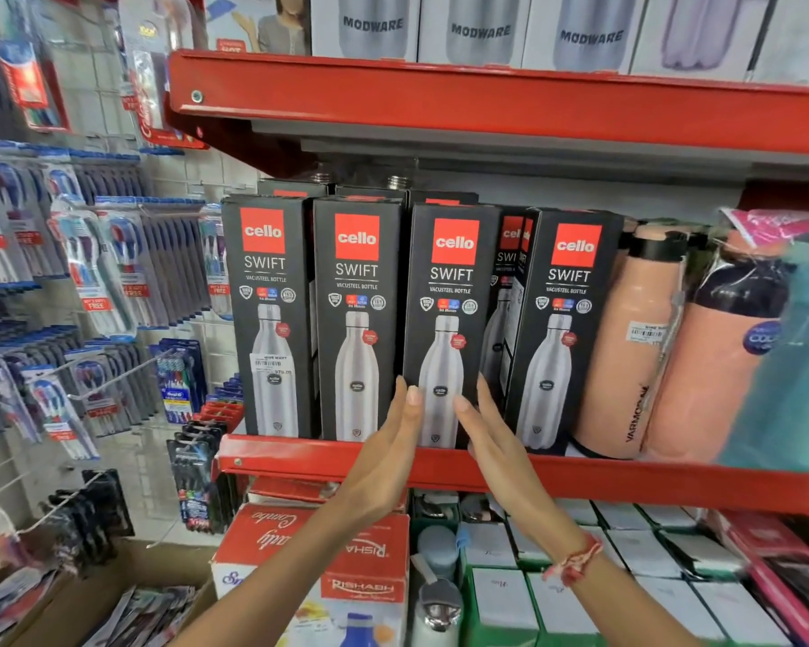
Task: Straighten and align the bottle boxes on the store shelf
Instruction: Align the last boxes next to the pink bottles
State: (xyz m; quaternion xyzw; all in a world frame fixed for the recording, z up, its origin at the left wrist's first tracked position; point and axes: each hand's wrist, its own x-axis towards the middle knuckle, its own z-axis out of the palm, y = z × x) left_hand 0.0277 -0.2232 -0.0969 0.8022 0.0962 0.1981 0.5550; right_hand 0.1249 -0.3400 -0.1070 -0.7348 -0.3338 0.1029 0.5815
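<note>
Between the hands: the third bottle box point(447, 319), black with a red "cello" square and "SWIFT" beneath, standing upright on the red shelf point(309, 452).
Left hand point(386, 452): flat, fingers straight and together, palm turned toward the box's lower left edge; the fingertips lie at that edge, gripping nothing.
Right hand point(489, 431): likewise spread flat, palm facing the box's lower right edge, fingertips at or just beside it; whether they press the card I cannot tell. A red thread bracelet point(573, 560) circles this wrist.
Left of the left hand: two more bottle boxes, the first point(269, 315) bearing a white price sticker, the second point(358, 319) just beside the held one; both face forward.
Right of the right hand: a fourth box point(563, 329), turned a little so that its side panel shows, with a gap between it and the third box.
Behind that gap: another box point(505, 291) set further back, only partly seen.
Further right: peach-coloured bottles point(627, 347) standing loose on the same shelf.
Above the hands: an upper shelf point(486, 105) carrying white "MODWARE" cartons point(479, 30).
Below the hands: white and red cartons point(365, 553) on the lower level.
Far left of the hands: toothbrush packs point(90, 273) hanging on a wire grid.
</note>
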